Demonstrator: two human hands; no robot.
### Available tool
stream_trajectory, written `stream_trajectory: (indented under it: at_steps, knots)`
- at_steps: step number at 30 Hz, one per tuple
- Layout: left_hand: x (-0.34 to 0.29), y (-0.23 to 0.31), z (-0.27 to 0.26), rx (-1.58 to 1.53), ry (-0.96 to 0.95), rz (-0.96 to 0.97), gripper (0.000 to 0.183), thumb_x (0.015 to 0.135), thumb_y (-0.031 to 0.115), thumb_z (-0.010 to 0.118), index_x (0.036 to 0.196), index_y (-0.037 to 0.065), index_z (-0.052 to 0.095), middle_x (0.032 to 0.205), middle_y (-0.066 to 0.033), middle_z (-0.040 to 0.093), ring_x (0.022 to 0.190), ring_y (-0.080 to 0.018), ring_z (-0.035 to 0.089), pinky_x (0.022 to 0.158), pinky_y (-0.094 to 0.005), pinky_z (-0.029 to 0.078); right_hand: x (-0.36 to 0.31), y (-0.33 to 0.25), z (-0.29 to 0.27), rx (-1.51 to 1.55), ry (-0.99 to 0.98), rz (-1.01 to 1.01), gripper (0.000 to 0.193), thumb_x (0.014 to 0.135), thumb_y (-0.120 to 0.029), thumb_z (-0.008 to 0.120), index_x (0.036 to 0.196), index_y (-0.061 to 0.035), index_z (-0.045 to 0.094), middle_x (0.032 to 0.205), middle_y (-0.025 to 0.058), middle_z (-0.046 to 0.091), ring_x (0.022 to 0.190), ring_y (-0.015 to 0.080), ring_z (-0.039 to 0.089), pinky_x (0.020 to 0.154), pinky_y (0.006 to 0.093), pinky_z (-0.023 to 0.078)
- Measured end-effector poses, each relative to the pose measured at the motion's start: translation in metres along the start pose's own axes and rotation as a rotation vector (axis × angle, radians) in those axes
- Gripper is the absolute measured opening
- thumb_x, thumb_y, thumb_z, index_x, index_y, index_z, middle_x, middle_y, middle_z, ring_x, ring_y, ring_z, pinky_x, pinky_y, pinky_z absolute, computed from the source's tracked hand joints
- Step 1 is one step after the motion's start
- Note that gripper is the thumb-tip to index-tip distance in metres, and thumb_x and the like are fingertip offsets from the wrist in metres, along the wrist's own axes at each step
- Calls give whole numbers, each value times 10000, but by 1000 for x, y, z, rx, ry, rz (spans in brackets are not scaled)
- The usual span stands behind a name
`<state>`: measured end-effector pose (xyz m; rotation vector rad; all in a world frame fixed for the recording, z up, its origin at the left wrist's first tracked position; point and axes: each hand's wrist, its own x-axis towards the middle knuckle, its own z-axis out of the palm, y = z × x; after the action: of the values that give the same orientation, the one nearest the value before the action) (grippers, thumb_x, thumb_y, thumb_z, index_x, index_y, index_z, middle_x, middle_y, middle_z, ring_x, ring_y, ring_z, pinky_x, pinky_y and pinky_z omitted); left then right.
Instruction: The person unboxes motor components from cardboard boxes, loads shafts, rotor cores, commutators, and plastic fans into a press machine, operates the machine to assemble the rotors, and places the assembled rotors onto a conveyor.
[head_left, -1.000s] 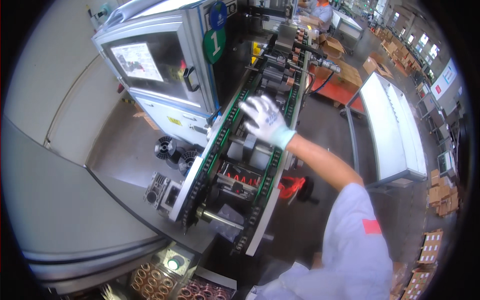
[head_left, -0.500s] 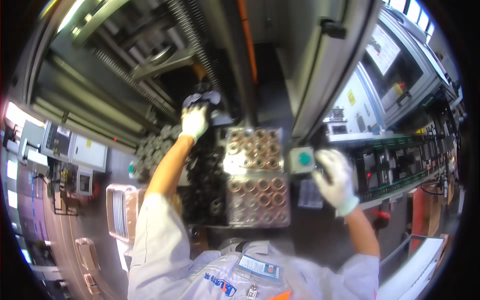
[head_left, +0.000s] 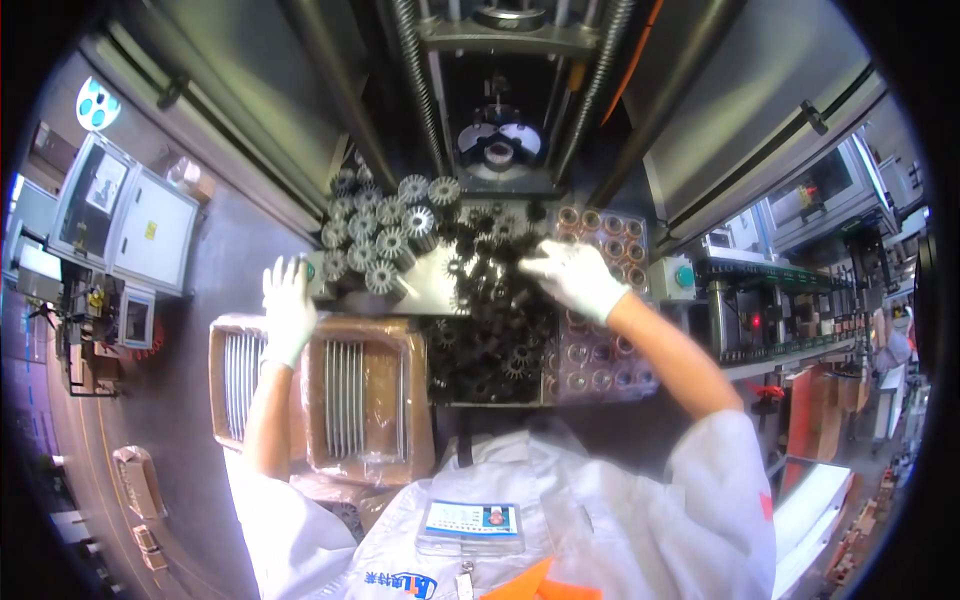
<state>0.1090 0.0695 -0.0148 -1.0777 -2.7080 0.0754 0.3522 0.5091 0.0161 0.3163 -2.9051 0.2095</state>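
Observation:
My left hand (head_left: pixel 288 312), in a white glove, has its fingers stretched out beside a small control box with a green button (head_left: pixel 312 268) at the left. My right hand (head_left: pixel 575 278), also gloved, reaches over a heap of black toothed parts (head_left: pixel 485 345). Its fingers are bunched at the heap's right edge; whatever lies between them is too blurred to make out. Clear plastic trays (head_left: pixel 650 375) with copper-coloured rings (head_left: pixel 612 250) sit partly under the right wrist. Beyond both hands, a round fixture (head_left: pixel 500 150) in the press holds a ring-shaped part.
Grey gear-like parts (head_left: pixel 385 235) are piled on the left of the metal worktop (head_left: pixel 430 285). A second green button box (head_left: pixel 675 277) stands right of the trays. Cartons (head_left: pixel 418 400) with rows of metal plates lie near left. Press columns (head_left: pixel 345 90) rise on either side.
My left hand has left the press fixture and come to the left button box. My right hand has moved from the right button box to the black parts. The view has turned.

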Motion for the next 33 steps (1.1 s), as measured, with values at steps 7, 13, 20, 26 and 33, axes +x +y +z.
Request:
stream_trajectory:
  at_steps: [7,13,20,26,33]
  knots:
    - [10,98,-43,-344,214,104,512,812,171,715,1311,119,609,1397,-162,544,1334,-355,471,1179,-501,290,17,4,-18,94,-13,-6,130,859,-182,690,973,-125,714,875,52,618,829,263,660,732,381,524]
    - [19,105,-27,-226,202,239,456,686,163,803,1116,122,658,1278,-86,572,1335,-319,450,1166,-517,313,24,6,-20,817,-13,486,287,904,-121,655,1174,-30,689,1056,88,727,915,176,676,816,306,531]
    - [21,110,-36,-267,162,318,417,661,105,822,1019,81,609,1350,-105,552,1402,-358,394,1209,-541,220,17,4,-42,1085,98,506,327,932,-74,644,1247,10,670,1082,56,714,922,78,623,869,265,532]
    - [-3,133,-68,-371,177,240,378,690,120,814,986,73,584,1258,-139,600,1330,-372,481,1189,-602,222,79,34,-81,1302,364,507,327,930,-60,629,1250,1,664,1016,39,717,723,36,574,613,201,472]
    - [9,139,-123,-997,235,-39,355,732,-37,813,950,20,539,1322,-181,571,1092,-226,633,707,-268,571,171,80,-72,1170,571,454,320,931,-29,595,1237,17,674,1032,55,728,790,75,620,725,228,515]
